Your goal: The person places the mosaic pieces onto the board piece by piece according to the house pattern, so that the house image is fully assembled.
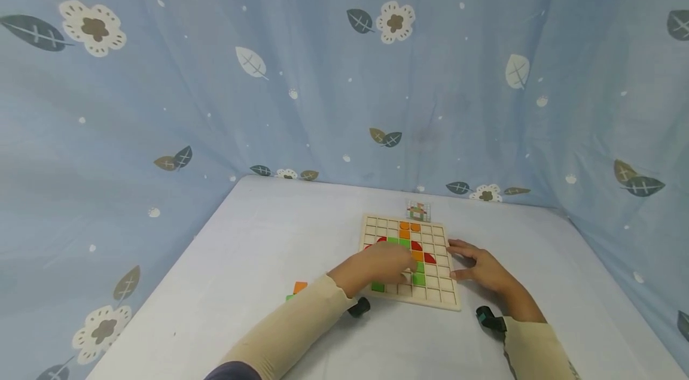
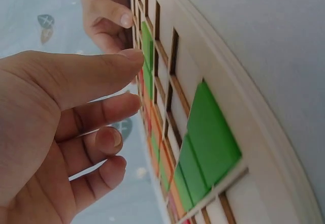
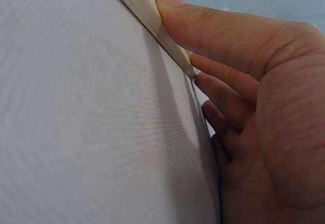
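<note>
A square wooden grid board lies on the white table. Green, orange and red tiles fill some of its recesses, among them a green tile and a red quarter-round tile. Over the board's middle, my left hand hides part of the pattern. Its thumb and fingertips reach down at the tiles, loosely bent and apart, with no piece showing between them in the left wrist view. My right hand rests at the board's right side, thumb and fingertips against the wooden edge, fingers spread.
A small picture card sits behind the board's far edge. Left of the board, an orange tile and a green tile lie loose, partly behind the left sleeve. A blue patterned curtain borders the table.
</note>
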### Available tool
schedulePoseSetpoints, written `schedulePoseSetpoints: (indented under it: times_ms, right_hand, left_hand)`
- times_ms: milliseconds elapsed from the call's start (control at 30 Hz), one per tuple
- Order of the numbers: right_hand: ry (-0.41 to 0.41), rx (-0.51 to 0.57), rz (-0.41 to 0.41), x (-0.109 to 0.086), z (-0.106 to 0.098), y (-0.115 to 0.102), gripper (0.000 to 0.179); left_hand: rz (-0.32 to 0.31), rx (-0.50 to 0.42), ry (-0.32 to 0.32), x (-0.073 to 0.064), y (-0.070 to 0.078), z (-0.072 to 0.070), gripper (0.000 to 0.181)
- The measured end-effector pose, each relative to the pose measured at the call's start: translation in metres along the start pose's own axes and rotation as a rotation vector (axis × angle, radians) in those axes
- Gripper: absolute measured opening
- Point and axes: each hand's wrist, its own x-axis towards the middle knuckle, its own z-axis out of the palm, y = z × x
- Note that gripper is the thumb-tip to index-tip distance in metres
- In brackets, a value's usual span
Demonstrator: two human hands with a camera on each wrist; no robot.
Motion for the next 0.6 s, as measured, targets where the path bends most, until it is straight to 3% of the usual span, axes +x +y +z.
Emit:
schedulePoseSetpoints:
  times_ms: [367, 600]
  right_hand:
    - [-0.005, 0.023, -0.015, -0.002, 0.003, -0.003, 0.071]
    - [-0.001, 0.018, 0.008, -0.004, 0.002, -0.005, 0.070]
  left_hand:
    - [-0.035, -0.004, 0.040, -0.033, -0.009, -0.006, 0.025]
    - [-0.088, 0.008, 0.026, -0.048, -0.020, -0.007, 0.025]
